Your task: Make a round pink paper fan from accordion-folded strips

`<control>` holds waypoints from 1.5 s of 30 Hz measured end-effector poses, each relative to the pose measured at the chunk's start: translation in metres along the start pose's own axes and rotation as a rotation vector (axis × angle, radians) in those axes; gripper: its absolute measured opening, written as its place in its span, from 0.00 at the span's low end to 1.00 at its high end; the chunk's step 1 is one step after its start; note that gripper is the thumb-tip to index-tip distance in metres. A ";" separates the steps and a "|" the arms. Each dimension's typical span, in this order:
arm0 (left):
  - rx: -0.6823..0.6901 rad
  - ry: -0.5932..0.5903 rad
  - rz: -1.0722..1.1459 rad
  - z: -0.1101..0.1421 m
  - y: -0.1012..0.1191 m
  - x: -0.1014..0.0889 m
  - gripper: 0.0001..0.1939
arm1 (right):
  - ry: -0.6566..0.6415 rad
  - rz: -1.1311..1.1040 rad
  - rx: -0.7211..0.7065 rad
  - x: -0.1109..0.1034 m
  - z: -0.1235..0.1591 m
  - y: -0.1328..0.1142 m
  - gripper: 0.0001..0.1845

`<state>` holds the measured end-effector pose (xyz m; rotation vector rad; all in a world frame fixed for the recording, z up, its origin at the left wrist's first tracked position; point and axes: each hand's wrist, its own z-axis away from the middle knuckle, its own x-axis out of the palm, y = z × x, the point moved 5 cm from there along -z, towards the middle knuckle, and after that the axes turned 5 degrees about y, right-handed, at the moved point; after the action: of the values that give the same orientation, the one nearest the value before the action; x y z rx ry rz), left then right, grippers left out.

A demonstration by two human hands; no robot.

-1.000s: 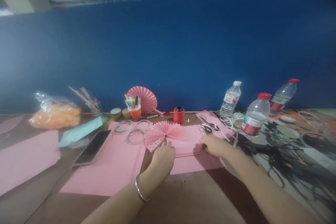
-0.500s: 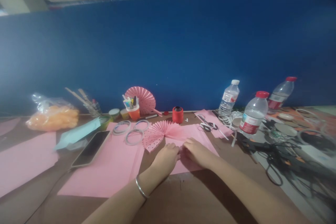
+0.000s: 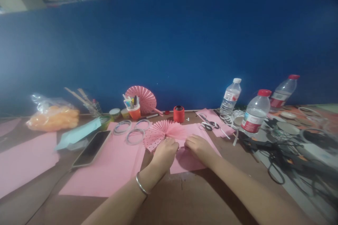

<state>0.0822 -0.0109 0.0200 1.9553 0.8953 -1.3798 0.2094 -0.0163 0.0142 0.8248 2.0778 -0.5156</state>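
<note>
My left hand (image 3: 166, 152), above a silver bangle, has its fingers curled near the middle of the table. Just to its right, my right hand (image 3: 198, 149) is also closed, fingertips pointing at the left. A thin, narrow strip (image 3: 181, 147) spans the small gap between them, pinched at both ends; its kind is too blurred to make out. Beneath both hands lies a pink paper sheet (image 3: 203, 132). A pleated pink paper fan (image 3: 155, 133) with dark dots is spread behind my left hand, which covers its lower edge.
Tape rolls (image 3: 135, 136) and a phone (image 3: 92, 148) rest on pink paper at left. A red spool-like item (image 3: 179, 114) stands behind. Scissors (image 3: 207, 126), a bottle (image 3: 255, 112) and tangled cables (image 3: 282, 158) occupy the right. A finished round fan (image 3: 145, 100) leans on the blue partition (image 3: 169, 42).
My hands have drawn slightly apart and risen a little, so the thin strip now shows between them. The things on the table stay where they were.
</note>
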 end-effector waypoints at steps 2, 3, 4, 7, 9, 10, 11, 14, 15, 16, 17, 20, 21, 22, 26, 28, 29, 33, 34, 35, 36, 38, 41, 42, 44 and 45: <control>0.003 -0.041 0.015 0.000 -0.002 0.005 0.07 | -0.057 -0.016 0.001 0.006 0.002 0.002 0.08; 0.003 -0.056 0.029 0.000 -0.003 0.006 0.06 | -0.079 -0.032 0.014 0.008 0.003 0.004 0.07; 0.003 -0.064 0.038 0.000 -0.004 0.008 0.05 | -0.095 -0.052 0.032 0.010 0.003 0.006 0.06; 0.001 -0.083 0.051 0.000 -0.006 0.010 0.06 | -0.131 -0.103 0.070 0.010 0.005 0.011 0.05; 0.005 -0.097 0.050 0.000 -0.006 0.010 0.07 | -0.160 -0.131 0.064 0.008 0.005 0.012 0.05; 0.010 -0.107 0.049 0.000 -0.006 0.010 0.07 | -0.180 -0.150 0.052 0.007 0.005 0.013 0.05; 0.017 -0.119 0.048 0.001 -0.005 0.010 0.07 | -0.201 -0.172 0.040 0.005 0.006 0.013 0.06; 0.035 -0.154 0.051 0.002 -0.004 0.010 0.08 | -0.253 -0.223 0.038 0.004 0.007 0.013 0.07; 0.034 -0.164 0.053 0.002 -0.005 0.010 0.08 | -0.261 -0.232 0.055 0.004 0.006 0.014 0.07; 0.030 -0.171 0.055 0.003 -0.005 0.010 0.09 | -0.266 -0.240 0.079 0.005 0.006 0.014 0.07; 0.023 -0.177 0.057 0.003 -0.006 0.010 0.10 | -0.266 -0.247 0.106 0.006 0.006 0.014 0.08; -0.003 -0.184 0.063 0.002 -0.009 0.011 0.11 | -0.266 -0.271 0.181 0.008 0.004 0.014 0.09; -0.009 -0.183 0.065 0.002 -0.009 0.011 0.12 | -0.263 -0.274 0.203 0.007 0.003 0.014 0.09; -0.012 -0.182 0.065 0.002 -0.009 0.010 0.12 | -0.257 -0.275 0.221 0.006 0.003 0.014 0.08; 0.009 -0.173 0.061 -0.001 -0.008 0.009 0.11 | -0.234 -0.308 0.253 0.000 0.001 0.017 0.07; 0.030 -0.169 0.056 -0.002 -0.008 0.007 0.11 | -0.233 -0.330 0.248 -0.001 0.001 0.018 0.07; 0.046 -0.167 0.049 -0.003 -0.007 0.006 0.11 | -0.231 -0.338 0.246 -0.001 0.000 0.020 0.06; 0.192 -0.157 -0.044 -0.003 -0.002 0.001 0.10 | -0.213 -0.349 0.236 0.003 0.001 0.024 0.07; 0.228 -0.152 -0.073 -0.003 -0.001 0.001 0.10 | -0.208 -0.348 0.231 0.004 0.002 0.025 0.07; 0.252 -0.144 -0.097 -0.002 0.000 0.001 0.10 | -0.202 -0.344 0.224 0.004 0.002 0.025 0.07; 0.262 -0.136 -0.113 -0.002 0.000 0.001 0.10 | -0.197 -0.336 0.211 0.004 0.002 0.025 0.08; 0.272 -0.120 -0.137 -0.003 0.000 0.002 0.12 | -0.197 -0.305 0.166 0.001 0.002 0.023 0.09; 0.282 -0.100 -0.152 -0.004 0.001 0.005 0.14 | -0.233 -0.233 0.073 -0.003 0.002 0.020 0.10; 0.279 -0.096 -0.152 -0.004 0.001 0.005 0.14 | -0.246 -0.210 0.049 -0.003 0.002 0.019 0.10; 0.263 -0.098 -0.150 -0.004 0.001 0.006 0.14 | -0.258 -0.173 0.018 -0.004 0.002 0.017 0.10; 0.254 -0.107 -0.148 -0.004 0.001 0.007 0.14 | -0.258 -0.162 0.011 -0.004 0.002 0.017 0.10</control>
<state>0.0874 -0.0070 0.0148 2.0089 0.8641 -1.7405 0.2244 -0.0070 0.0152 0.5659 1.9120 -0.6838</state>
